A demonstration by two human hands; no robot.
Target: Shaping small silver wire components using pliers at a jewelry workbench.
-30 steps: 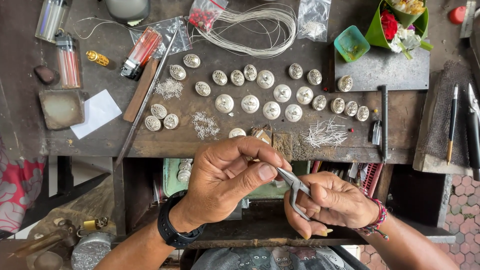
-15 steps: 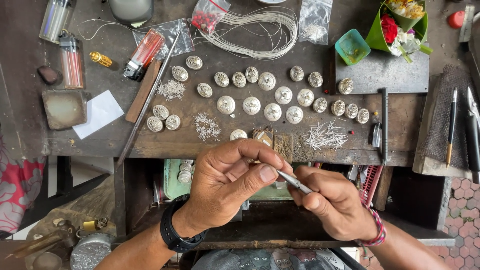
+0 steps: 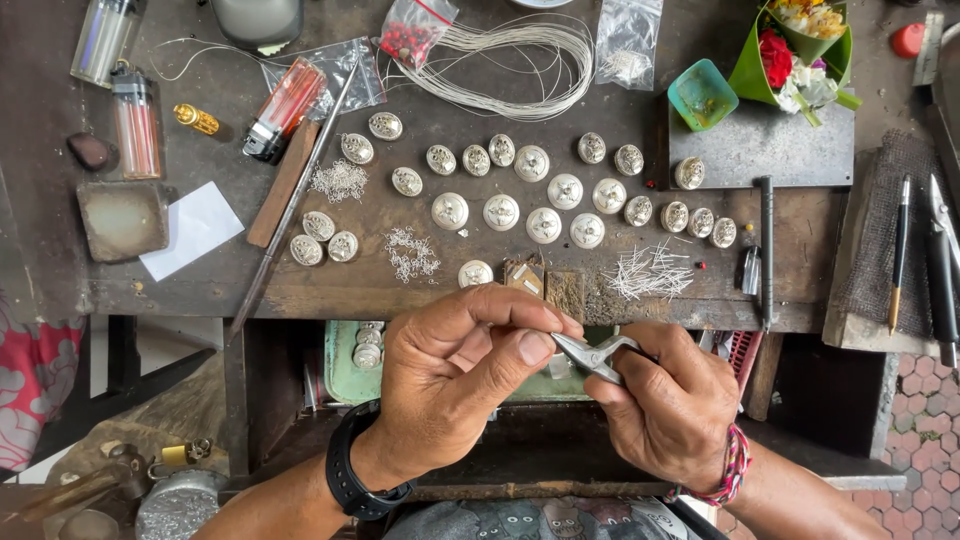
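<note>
Two hands at work, close together below the bench edge. Left hand (image 3: 460,385), black watch (image 3: 350,478) on the wrist, thumb and forefinger pinched shut at the tip of the pliers (image 3: 590,355); piece between the fingertips too small to tell. Right hand (image 3: 665,415), beaded bracelet (image 3: 728,470) on the wrist, closed round the pliers' handles, nose pointed left toward the other hand's thumb. Above both hands, on the bench: some two dozen round silver buttons (image 3: 545,225) laid in loose rows; small heaps of silver links (image 3: 412,255). Above the right hand: scattered wire pins (image 3: 645,272). Farther above: coil of pale wire (image 3: 520,60). Up and left of the left hand: two lighters (image 3: 135,125), white paper slip (image 3: 192,228).
</note>
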